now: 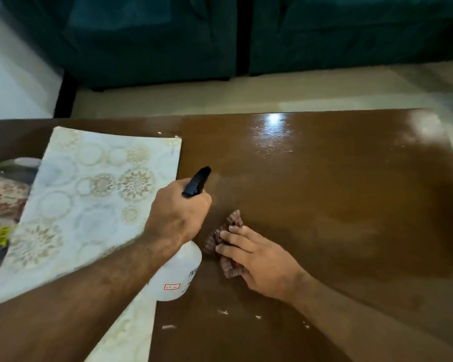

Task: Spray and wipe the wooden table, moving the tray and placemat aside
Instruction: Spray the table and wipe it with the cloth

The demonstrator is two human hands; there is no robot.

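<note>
Hard to see: far left of the placemat there's a floral patterned thing (3, 194) and something dark with a yellow tag (2, 235), both cut off by the frame edge and half tucked under the placemat, so honestly can't say what they are. Could be the tray, can't tell.
Placemat: pale placemat (89, 194) with gold round flower prints, lying at an angle on the left part of the tabletop, near end hidden under the left forearm.
Left hand: left hand (177, 212) just right of the placemat, wrapped tight round the neck of the spray bottle, finger on the trigger.
Spray bottle: white spray bottle (178, 275) with black nozzle pointing away from the placemat. Whitish body with a small red label, print too blurry to read, contents not visible.
Cloth: striped brownish cloth (226, 236), right of the bottle, bunched up on the wood.
Right hand: right hand (256, 259) pressing flat on the cloth, fingers spread.
Tabletop: glossy brown tabletop (338, 192) right of the placemat, bare with glare spots and a few white flecks.
Room: dark teal sofa (147, 40) beyond the placemat, light floor (220, 97) between.
</note>
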